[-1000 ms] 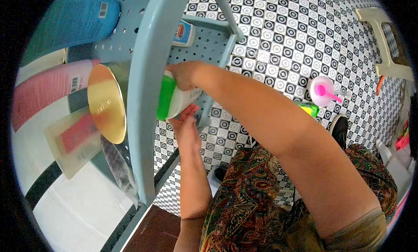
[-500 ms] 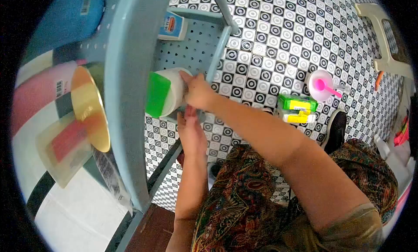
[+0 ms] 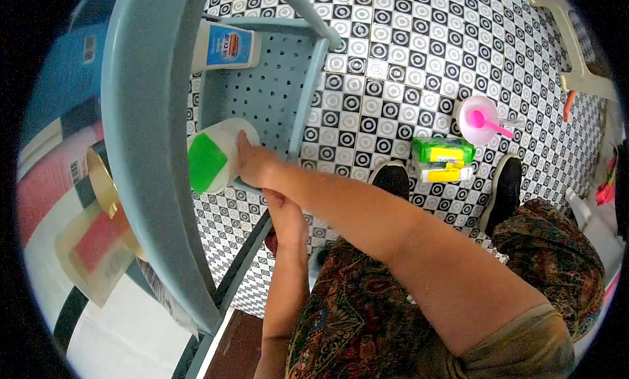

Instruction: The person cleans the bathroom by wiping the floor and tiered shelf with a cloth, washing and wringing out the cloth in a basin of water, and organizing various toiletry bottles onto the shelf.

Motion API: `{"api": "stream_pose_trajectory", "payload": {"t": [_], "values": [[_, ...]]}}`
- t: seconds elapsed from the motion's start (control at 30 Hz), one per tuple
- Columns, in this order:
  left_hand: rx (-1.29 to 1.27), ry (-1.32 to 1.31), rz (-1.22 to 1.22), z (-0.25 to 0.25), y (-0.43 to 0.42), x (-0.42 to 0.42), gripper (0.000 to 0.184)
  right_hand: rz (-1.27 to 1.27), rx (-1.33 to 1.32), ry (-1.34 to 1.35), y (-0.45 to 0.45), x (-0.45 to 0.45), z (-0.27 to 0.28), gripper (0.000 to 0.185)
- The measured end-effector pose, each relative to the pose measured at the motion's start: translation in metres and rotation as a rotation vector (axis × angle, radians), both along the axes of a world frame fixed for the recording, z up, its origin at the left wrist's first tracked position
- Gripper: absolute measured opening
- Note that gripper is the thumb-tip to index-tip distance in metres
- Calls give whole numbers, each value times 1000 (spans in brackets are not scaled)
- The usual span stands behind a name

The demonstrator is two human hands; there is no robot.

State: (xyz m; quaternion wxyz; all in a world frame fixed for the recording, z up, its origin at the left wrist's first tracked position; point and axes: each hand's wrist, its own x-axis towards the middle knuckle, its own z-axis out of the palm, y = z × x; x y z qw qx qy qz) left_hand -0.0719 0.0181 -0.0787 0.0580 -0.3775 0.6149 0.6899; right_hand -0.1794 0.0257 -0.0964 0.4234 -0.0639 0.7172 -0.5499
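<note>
A white container with a green panel (image 3: pixel 208 161) lies tilted at the near end of the light-blue perforated tray (image 3: pixel 268 110). My right hand (image 3: pixel 257 164) is closed against the container's right end, with fingers bent on its white side. Just below, my left hand (image 3: pixel 286 215) is at the tray's near edge; its fingers are mostly hidden behind my right wrist, so their grip is unclear. Farther back in the same tray lies a white bottle with a blue label (image 3: pixel 229 46).
The blue-grey upper shelf (image 3: pixel 147 117) rises at the left, bearing packages and a gold lid (image 3: pixel 105 186). On the patterned tile floor are green-and-yellow packs (image 3: pixel 444 159) and a white bowl with a pink scoop (image 3: pixel 477 120). A cream plastic frame (image 3: pixel 573 45) stands far right.
The view has shifted, showing more of the tray and white bottle. The green-panelled container appears lower and more tilted, with my right hand still on it. My left hand is now more covered.
</note>
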Motion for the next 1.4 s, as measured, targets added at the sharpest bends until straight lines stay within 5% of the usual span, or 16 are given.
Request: {"api": "stream_pose_trajectory", "payload": {"t": [0.23, 0.33, 0.43, 0.5, 0.63, 0.7, 0.8, 0.97, 1.13, 1.27, 1.33, 1.4], "values": [[-137, -6, -34, -8, -5, 5, 41, -14, -56, 42, 10, 15, -9, 78], [-206, 176, -95, 21, 22, -10, 35, -95, -60, 166, 48, 30, 8, 65], [-200, 172, -170, 1, 3, -2, 29, -410, -209, 398, 111, 38, 33, 12], [-524, 255, -233, 3, 7, -4, 14, -367, -145, 620, 164, 43, 30, 10], [-680, 362, -358, 6, 19, -8, 3, -76, 311, 855, 272, 50, 56, 26], [-695, 370, -369, 2, 21, -6, 4, 181, 439, 851, 304, 65, 52, 71], [-689, 373, -354, -1, 21, -7, 10, 660, 707, 812, 319, 81, 57, 86], [-709, 355, -369, 5, 26, -8, 9, 549, 817, 910, 319, 90, 24, 71], [-686, 320, -374, 5, 27, -9, 6, 476, 714, 792, 315, 82, 34, 82], [-727, 364, -415, 5, 25, -9, 6, 273, 634, 786, 302, 79, 46, 85], [-781, 395, -459, 7, 23, -10, 7, 89, 542, 538, 286, 66, 63, 79], [-723, 353, -421, 8, 21, -7, 6, -73, 369, 634, 264, 53, 77, 69]]}}
